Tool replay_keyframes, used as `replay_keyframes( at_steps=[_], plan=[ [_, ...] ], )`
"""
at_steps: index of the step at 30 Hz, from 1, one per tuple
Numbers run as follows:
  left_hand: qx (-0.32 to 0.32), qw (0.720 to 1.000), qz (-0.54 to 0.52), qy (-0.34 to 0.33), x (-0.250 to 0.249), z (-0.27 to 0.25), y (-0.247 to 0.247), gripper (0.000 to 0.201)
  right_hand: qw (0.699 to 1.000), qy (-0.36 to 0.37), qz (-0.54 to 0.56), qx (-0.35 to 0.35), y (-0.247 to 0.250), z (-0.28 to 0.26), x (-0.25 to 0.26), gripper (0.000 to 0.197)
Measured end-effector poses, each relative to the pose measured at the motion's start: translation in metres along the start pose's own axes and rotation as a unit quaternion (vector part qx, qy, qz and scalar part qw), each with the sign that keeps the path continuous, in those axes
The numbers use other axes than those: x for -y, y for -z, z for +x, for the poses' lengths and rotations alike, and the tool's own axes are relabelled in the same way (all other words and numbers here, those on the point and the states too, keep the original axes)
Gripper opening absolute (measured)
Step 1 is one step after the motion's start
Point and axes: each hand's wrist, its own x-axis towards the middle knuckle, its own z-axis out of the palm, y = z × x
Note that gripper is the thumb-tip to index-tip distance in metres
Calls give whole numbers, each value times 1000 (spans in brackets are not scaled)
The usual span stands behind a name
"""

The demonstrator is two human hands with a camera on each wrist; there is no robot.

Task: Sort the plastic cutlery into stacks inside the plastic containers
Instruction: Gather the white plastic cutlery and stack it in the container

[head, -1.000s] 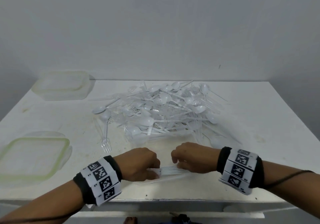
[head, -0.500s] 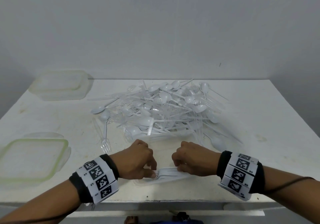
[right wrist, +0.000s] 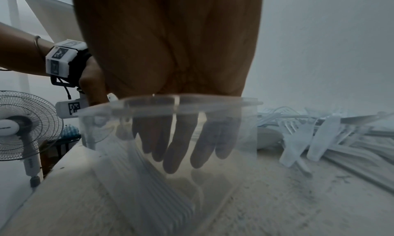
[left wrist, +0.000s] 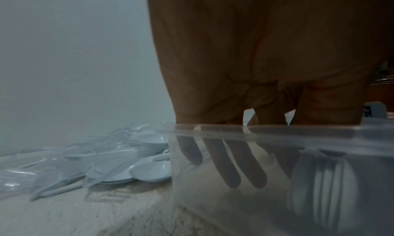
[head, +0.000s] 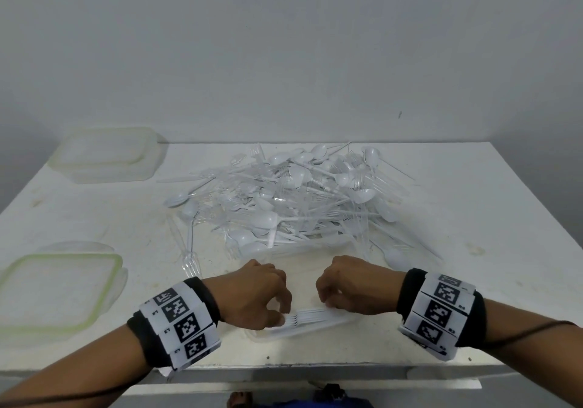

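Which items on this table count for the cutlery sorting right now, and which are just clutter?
Job items:
- fork stack, both hands at it
- clear container holding it
- loose cutlery pile
- left hand, right hand

Lying about:
- green-rimmed lid
- far lidded container, possibly next
- fan off-table

Fork stack (head: 310, 318): white plastic forks nested flat, tines pointing left, lying inside a clear open container (head: 318, 332) at the near edge. Loose cutlery pile (head: 293, 199): white and clear spoons and forks, tangled, mid-bench. Two lidded containers: one far left corner (head: 104, 155), one with green-rimmed lid (head: 56, 291) near left.
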Motion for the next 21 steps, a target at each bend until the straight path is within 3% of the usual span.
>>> replay_keyframes(
  at_steps=[12, 21],
  plan=[
    [5, 1000, 20, -1, -5, 4, 1, 28, 1000, 2, 2, -1, 0, 1, 1, 18],
    [-34, 999, 10, 7, 6, 2, 6, 31, 999, -30, -22, -5, -13, 3, 7, 29]
  ],
)
